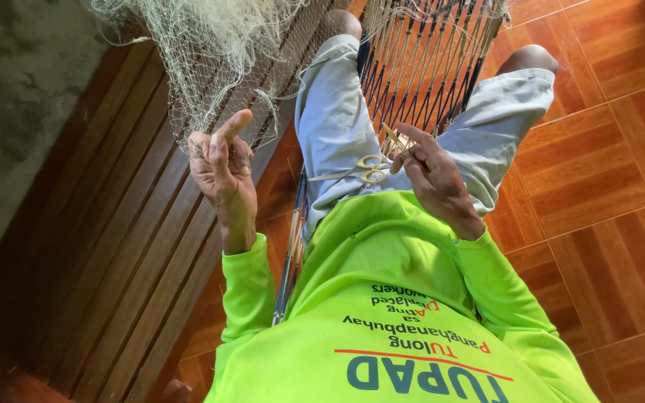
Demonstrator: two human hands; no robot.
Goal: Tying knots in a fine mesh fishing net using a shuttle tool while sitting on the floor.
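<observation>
- Gripping pale fishing net [210,67] mesh, the left hand [222,168] is mostly curled, forefinger raised.
- Right hand [431,175] pinches a thin yellowish netting needle [396,138] between thumb and fingers.
- Gold-handled scissors [367,170] lie on the lap, on the grey shorts [337,127].
- Net hangs from above, draping over a wooden slat bench [136,246]; dark-corded netting [419,67] stretches between the knees.

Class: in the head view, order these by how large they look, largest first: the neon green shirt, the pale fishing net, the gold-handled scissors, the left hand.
1. neon green shirt
2. pale fishing net, partly cut off by the frame
3. left hand
4. gold-handled scissors
</observation>
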